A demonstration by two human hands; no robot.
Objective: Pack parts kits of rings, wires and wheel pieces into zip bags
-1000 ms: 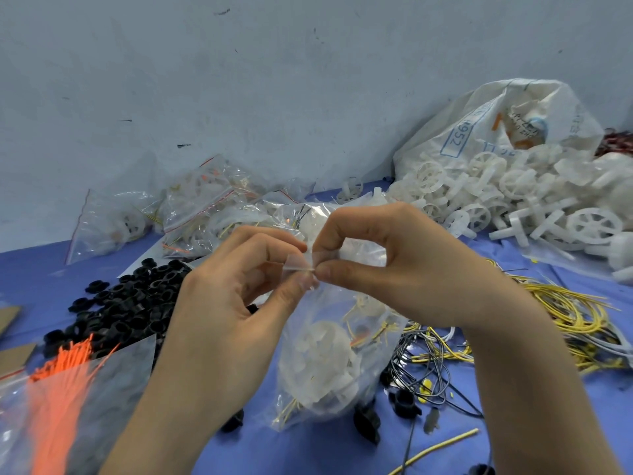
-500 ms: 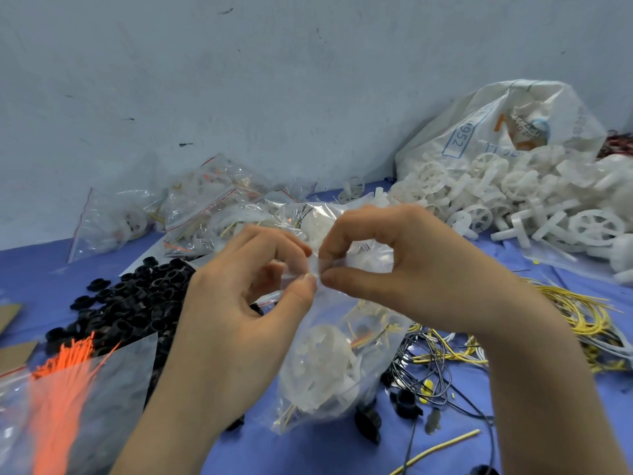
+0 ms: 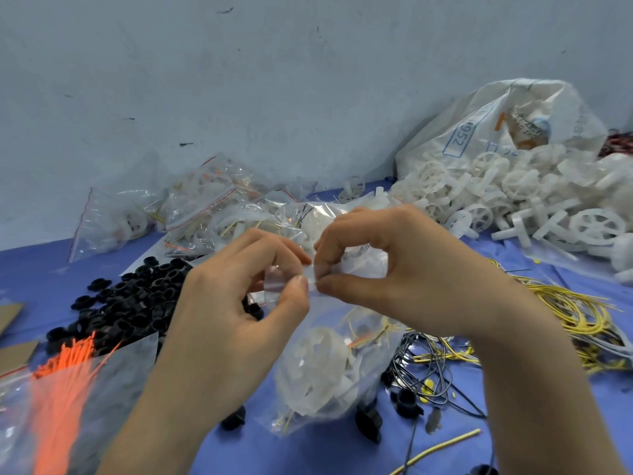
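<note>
Lying nearest at the lower left was a clear bag of orange strands point(image 3: 65, 371), and just past it the zip bag point(image 3: 342, 392) hung above the blue table cover point(image 3: 548, 423), held up by its top edge alone. The left hand point(image 3: 239, 303) pinched the sealing strip between thumb and curled fingers, and the right hand point(image 3: 404, 279) pinched it just beside, the two thumb tips almost touching. Inside, a white wheel piece point(image 3: 311, 368) sagged to the bottom among thin yellow and orange wires; whether a black ring was in there could not be told. The step looked like pressing the zip closed, late in this kit. The risk lay in the strip – if the pinch skipped along it, a gap would be left and the thin wires could work out, and a wire end lying across the track would keep it from mating. The wheel piece's weight on such thin film could also pull it from the fingertips onto the loose black pieces point(image 3: 368, 419) beneath. Behind the left hand spread the pile of black rings point(image 3: 137, 296); right of the bag lay dark wires point(image 3: 424, 368) and, farther, yellow wires point(image 3: 575, 310). Farthest off, packed bags point(image 3: 205, 207) leaned near the wall, and a heap of white wheel pieces point(image 3: 513, 200) spilled from a printed sack point(image 3: 496, 125)
</note>
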